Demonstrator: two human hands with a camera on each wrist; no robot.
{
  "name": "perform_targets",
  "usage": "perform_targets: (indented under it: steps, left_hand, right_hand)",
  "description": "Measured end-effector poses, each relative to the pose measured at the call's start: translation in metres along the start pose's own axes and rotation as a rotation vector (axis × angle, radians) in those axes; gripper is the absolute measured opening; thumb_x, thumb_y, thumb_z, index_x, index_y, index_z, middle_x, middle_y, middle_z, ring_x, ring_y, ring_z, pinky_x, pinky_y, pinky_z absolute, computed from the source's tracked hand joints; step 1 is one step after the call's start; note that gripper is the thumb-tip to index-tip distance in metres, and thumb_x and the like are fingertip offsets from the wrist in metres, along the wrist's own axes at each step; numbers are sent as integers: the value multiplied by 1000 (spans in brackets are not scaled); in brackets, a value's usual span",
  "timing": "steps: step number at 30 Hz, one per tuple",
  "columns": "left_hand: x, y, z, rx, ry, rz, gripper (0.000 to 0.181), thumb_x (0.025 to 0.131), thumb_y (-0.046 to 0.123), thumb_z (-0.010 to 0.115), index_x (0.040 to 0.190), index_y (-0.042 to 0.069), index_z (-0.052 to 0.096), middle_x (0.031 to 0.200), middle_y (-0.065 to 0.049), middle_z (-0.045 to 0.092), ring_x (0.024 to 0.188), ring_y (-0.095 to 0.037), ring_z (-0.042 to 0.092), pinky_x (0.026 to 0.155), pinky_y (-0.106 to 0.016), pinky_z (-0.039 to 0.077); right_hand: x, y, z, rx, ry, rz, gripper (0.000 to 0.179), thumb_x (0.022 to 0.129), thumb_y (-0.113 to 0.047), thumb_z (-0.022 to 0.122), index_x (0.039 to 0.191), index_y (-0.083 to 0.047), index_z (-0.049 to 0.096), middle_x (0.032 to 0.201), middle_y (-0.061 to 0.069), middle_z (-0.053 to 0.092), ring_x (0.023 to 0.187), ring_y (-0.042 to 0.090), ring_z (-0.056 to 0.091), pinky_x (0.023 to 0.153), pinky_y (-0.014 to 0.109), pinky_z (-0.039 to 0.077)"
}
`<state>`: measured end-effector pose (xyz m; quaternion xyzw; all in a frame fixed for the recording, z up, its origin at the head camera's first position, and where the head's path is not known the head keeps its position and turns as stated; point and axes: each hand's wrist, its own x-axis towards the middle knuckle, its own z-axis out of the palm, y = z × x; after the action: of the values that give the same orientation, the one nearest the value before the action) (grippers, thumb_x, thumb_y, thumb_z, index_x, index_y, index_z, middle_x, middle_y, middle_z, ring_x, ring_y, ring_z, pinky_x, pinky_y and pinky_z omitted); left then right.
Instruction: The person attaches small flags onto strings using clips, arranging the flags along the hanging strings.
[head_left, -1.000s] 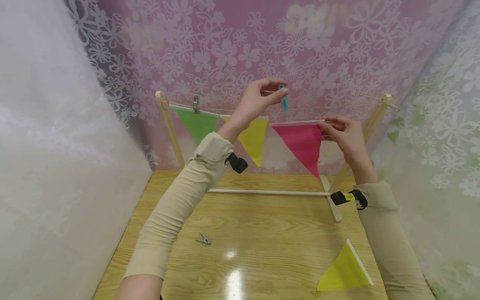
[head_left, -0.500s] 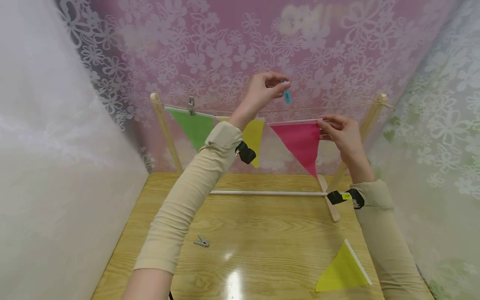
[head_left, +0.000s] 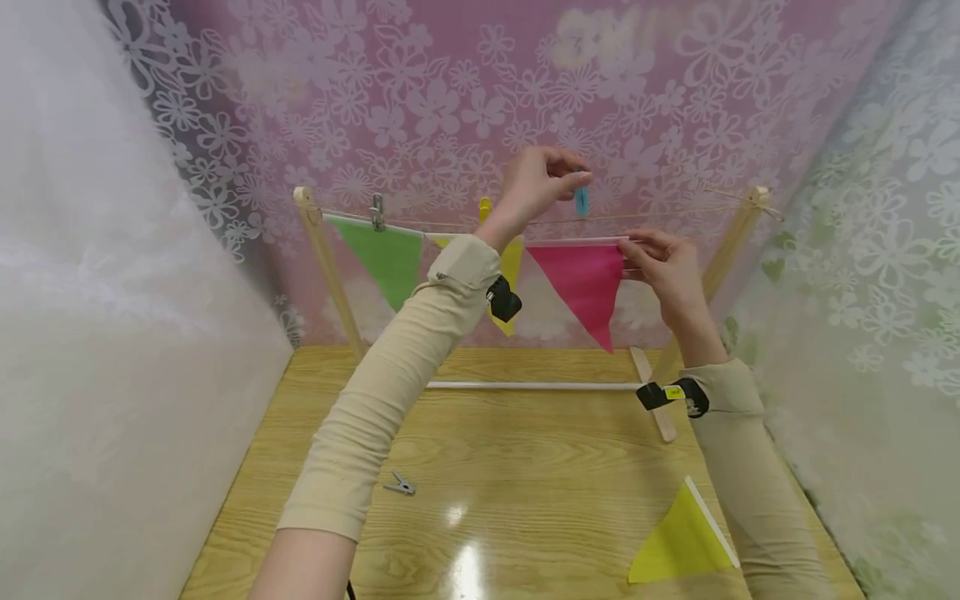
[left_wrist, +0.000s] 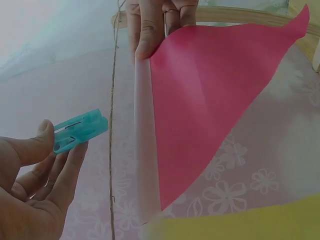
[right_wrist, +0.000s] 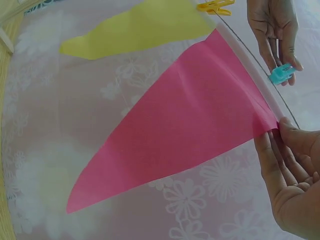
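Observation:
My left hand (head_left: pixel 538 185) pinches a blue clothespin (left_wrist: pixel 82 131) between thumb and fingers, just above the twine line (left_wrist: pixel 112 95). In the left wrist view its clamping end points at the twine. A pink triangular pennant (head_left: pixel 581 283) with a white top band hangs from my right hand (head_left: pixel 667 279), which pinches its upper right corner. That band lies slightly below the twine and roughly along it. To the left, a yellow pennant (right_wrist: pixel 145 32) hangs under a yellow clothespin (right_wrist: pixel 216 7), partly hidden by my left forearm in the head view.
A green pennant (head_left: pixel 386 254) hangs at the left under a grey clip (head_left: pixel 377 212). Wooden posts (head_left: pixel 322 258) hold the twine, joined low by a white rod (head_left: pixel 536 386). On the table lie a grey clothespin (head_left: pixel 401 483) and another yellow pennant (head_left: pixel 678 542).
My left hand has moved to the right with the blue clothespin, uncovering the yellow clothespin on the twine. My right hand and the pink pennant have shifted slightly left.

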<state>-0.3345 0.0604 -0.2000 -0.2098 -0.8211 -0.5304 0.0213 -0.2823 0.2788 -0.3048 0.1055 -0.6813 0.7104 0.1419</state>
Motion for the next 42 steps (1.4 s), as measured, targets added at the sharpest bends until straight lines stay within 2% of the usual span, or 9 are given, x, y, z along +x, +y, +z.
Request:
perform_targets:
  steps: [6,16,22,26,29,34,37,42]
  left_hand:
    - [-3,-1,4,20,-29,8,20,96,25,72,113,16,78,103,2,75,86,-11,72,80,-23,57]
    - [-7,-4,11,94,-54,19,18,95,25,73,111,16,78,102,3,75,86,-11,72,75,-16,56]
    - [-8,-9,15,119,-75,36,17,96,25,73,109,16,78,99,3,76,87,-14,74,75,-17,55]
    - [-7,-12,16,122,-88,43,19,96,26,72,112,16,77,101,2,76,87,-14,74,77,-18,55]
    - [-6,-13,17,138,-94,43,22,97,28,72,114,17,77,101,2,75,86,-12,73,78,-19,55]
    - [-6,-14,18,157,-100,25,25,96,31,73,117,19,77,101,4,75,81,-7,72,79,-20,54]
    - [-6,-15,18,154,-108,24,29,95,32,74,120,18,76,104,3,75,84,-7,71,80,-21,53]
    - [-6,-17,17,142,-126,46,35,95,33,74,127,18,73,116,2,73,102,-8,67,82,-20,53]
  right_hand:
    - [0,2,0,-18,11,3,26,93,-14,74,114,2,72,90,-2,77,74,10,73,70,21,60]
    - [1,-1,-6,-17,25,19,25,94,-15,73,114,1,72,88,-3,77,73,10,73,70,20,60]
    - [1,0,-6,-23,19,27,31,94,-15,73,118,4,70,89,-3,77,74,10,73,70,20,60]
    - [0,0,-6,-11,15,29,28,94,-15,73,116,2,71,89,-3,77,74,10,73,70,20,60]
    - [0,0,-6,-10,15,28,26,94,-15,73,115,0,72,89,-3,77,74,10,73,70,20,60]
    - [-1,-1,-6,-5,16,25,31,94,-16,73,117,5,69,88,-3,77,74,10,73,71,20,60]
    - [0,-2,-6,4,13,26,32,94,-15,73,118,6,69,88,-2,77,74,11,73,70,20,60]
    - [0,-2,-7,26,6,29,30,94,-15,73,117,4,70,89,-2,77,74,11,73,70,20,60]
